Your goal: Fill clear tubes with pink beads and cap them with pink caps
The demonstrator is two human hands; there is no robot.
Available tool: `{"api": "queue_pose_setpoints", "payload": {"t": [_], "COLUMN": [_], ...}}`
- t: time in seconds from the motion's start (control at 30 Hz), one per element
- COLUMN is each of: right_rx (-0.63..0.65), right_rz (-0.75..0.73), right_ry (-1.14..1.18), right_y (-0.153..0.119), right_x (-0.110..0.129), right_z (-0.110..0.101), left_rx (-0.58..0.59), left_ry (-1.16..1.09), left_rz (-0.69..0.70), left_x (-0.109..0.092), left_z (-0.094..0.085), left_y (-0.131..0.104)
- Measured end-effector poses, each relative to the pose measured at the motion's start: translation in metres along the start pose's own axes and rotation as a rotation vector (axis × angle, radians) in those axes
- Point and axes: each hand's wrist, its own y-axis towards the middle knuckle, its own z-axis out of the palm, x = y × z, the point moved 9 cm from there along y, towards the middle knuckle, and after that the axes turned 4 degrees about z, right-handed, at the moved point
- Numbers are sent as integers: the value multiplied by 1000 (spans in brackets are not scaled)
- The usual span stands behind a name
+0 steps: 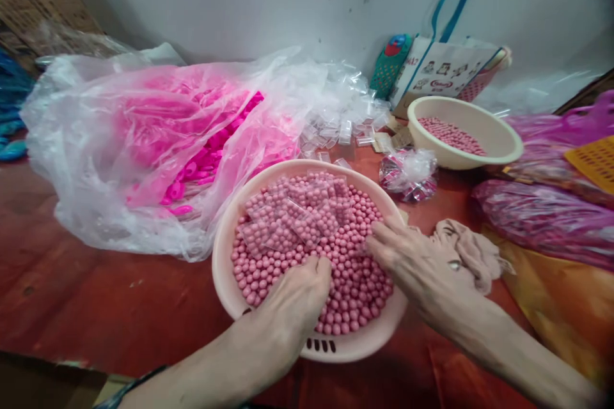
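Note:
A pale pink plastic basin [224, 268] full of round pink beads [352, 268] is in front of me. On the beads at the back lie several small clear packets [295, 211] filled with the same beads. My left hand [300, 291] is over the front middle of the basin, its fingers closed in a pinch among the beads. Whatever those fingers hold is hidden. My right hand [405, 255] reaches over the basin's right rim, fingers bent together and tips at the beads. I cannot make out what is in them.
A bag of bright pink plastic pieces [192, 140] spreads at left. Small clear plastic pieces [343, 131] lie behind the basin. A cream bowl of beads [460, 156], a knotted bag [410, 172], a crumpled cloth [470, 252] and purple bags [542, 217] are at right.

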Motion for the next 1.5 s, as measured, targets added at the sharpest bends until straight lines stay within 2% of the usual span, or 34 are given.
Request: {"api": "queue_pose_setpoints", "payload": {"t": [0.1, 0.17, 0.23, 0.37, 0.5, 0.57, 0.63, 0.73, 0.8, 0.9, 1.1, 1.3, 1.4, 1.5], "right_rx": [58, 75, 89, 111, 176, 206, 219, 224, 226, 211, 81, 95, 82, 72], "right_rz": [76, 119, 146, 188, 307, 339, 356, 386, 408, 386, 322, 231, 229, 287], "right_ry": [379, 586, 673, 847, 1353, 1532, 1625, 1729, 1756, 1635, 1251, 1178, 1201, 1208], "right_y": [2, 5, 9, 13, 10, 9, 8, 5, 3, -2, -3, 4, 3, -2], "right_x": [-4, -7, -10, -12, -11, -6, -1, 7, 12, 17, 3, 9, 11, 1], "right_z": [21, 33, 41, 42, 43, 43, 44, 48, 51, 49, 22, 16, 21, 23], "left_rx": [24, -27, -76, -202, -380, -443, -452, -421, -425, -407, -296, -246, -261, -315], "left_ry": [-66, -129, -202, -339, -562, -718, -813, -772, -747, -859, -1029, -1125, -1027, -736], "left_rz": [8, -46, -144, -347, -454, -468, -477, -469, -461, -492, -612, -630, -584, -531], "left_x": [8, 16, 25, 39, 43, 43, 43, 42, 42, 44, 45, 45, 45, 49], "left_z": [14, 14, 10, -10, -30, -32, -29, -25, -25, -21, -12, -7, -11, -17], "left_y": [7, 13, 18, 26, 28, 27, 26, 27, 28, 29, 27, 26, 26, 18]}}
